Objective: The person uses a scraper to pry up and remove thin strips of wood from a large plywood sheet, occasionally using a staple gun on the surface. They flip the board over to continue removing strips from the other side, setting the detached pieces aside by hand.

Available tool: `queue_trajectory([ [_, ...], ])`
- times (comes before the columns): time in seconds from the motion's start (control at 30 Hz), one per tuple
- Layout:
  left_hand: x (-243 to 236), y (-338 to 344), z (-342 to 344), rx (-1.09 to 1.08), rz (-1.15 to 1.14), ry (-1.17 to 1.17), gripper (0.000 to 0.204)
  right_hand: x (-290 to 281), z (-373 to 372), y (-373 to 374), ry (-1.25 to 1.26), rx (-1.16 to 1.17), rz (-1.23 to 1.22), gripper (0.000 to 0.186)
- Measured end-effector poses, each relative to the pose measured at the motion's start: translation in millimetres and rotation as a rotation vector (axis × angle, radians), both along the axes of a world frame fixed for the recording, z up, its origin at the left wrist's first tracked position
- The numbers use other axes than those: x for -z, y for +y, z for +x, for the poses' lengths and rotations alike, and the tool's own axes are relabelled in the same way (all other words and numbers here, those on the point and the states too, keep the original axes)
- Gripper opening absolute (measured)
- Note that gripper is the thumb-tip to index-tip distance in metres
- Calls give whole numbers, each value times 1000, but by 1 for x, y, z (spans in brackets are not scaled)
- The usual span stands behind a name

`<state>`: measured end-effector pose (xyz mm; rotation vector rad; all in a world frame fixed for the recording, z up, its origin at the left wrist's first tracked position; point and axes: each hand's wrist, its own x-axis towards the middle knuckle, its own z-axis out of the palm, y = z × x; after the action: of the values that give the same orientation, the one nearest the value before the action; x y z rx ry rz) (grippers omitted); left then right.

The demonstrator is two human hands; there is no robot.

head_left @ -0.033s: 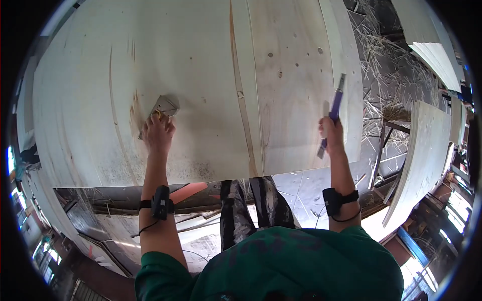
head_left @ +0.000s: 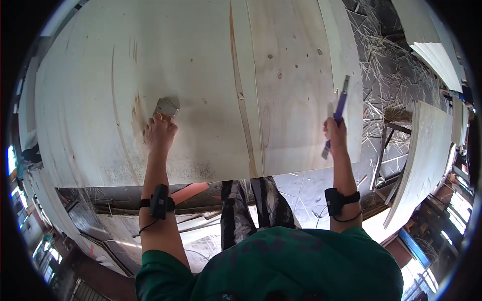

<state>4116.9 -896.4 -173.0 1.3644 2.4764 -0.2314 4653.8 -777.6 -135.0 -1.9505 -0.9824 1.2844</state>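
My left hand [head_left: 161,134] is closed on a scraper with a broad grey metal blade [head_left: 167,107]. A bit of yellow shows by my fingers, and the handle is mostly hidden. The blade is over the pale wooden sheet [head_left: 201,60], left of its middle. My right hand [head_left: 336,135] is wrapped round a long, narrow purple tool with metal ends [head_left: 341,104], held near the sheet's right edge with its far end pointing away from me. Its exact kind is unclear. A pale shape shows just left of it above my fingers.
A long brown split [head_left: 242,115] runs down the sheet between my hands. Right of the sheet, wood splinters [head_left: 376,65] litter the dark floor. Stacked boards [head_left: 422,150] stand at the right. A reddish strip [head_left: 190,191] lies below the sheet's near edge.
My right hand has moved slightly to the right with the purple tool. My left hand and the scraper have shifted a little, with the scraper's blade turned slightly.
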Motion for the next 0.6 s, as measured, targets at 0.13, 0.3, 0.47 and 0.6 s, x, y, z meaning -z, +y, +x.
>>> queue_trajectory([
  [0.13,-48,32,56,-516,56,-957,35,-10,103,14,-499,-133,138,35],
  [0.3,-103,64,192,-488,74,-1281,25,-42,124,29,-711,-217,101,42],
  [0.47,-95,92,240,-395,-94,-983,29,-30,137,31,-750,-206,63,45],
  [0.6,-97,97,258,-384,-84,-893,40,-33,145,37,-853,-232,13,47],
])
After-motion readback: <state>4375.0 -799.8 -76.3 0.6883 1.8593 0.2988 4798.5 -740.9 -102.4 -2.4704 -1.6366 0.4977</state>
